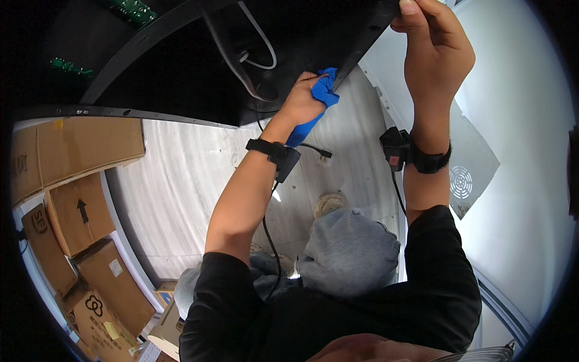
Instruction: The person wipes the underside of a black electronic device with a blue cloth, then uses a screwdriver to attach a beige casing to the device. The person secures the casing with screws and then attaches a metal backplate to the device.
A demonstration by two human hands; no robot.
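In the upper centre of the frame, the left hand (303,101) had its fingers bunched closed around a blue cloth (324,93), close to the lower edge of a black cabinet (313,36). At the upper right, the right hand (440,54) had its fingers curled at the cabinet's edge, though whether they gripped it could not be told. Near the centre, a black cable plug (325,154) showed above the floor (181,199); cardboard boxes (90,148) stood at left
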